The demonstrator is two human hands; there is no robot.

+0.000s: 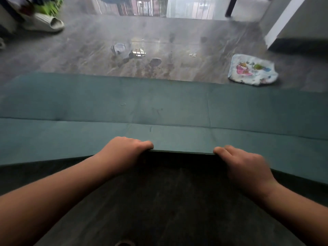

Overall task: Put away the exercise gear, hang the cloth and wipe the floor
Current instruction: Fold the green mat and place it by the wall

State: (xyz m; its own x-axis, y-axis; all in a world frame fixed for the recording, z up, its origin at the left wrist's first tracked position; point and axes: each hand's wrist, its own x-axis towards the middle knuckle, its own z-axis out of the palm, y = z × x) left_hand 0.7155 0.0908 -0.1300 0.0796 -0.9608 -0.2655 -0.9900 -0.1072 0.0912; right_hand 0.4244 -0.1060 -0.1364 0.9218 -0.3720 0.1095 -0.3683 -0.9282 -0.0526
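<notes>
A: how many mats?

B: one teal exercise mat (159, 103), long axis left-right across the floor (177, 32). Left hand (124, 150) and right hand (245, 164) each grip-pinching its near edge. One printed cloth (252, 70) beyond the mat's far right.

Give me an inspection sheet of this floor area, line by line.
Surface: dark wood-look floor, wet patches and smears at the middle.
Job's things: teal exercise mat spread out, near edge lifted; printed cloth lying flat on the floor beyond the mat, to the right.
Clutter: pale slipper at far left.
Grippers: left hand and right hand both grip the mat's near edge.
Cables: nothing seen.
Surroundings: white furniture at right, dark furniture leg at the back.
</notes>
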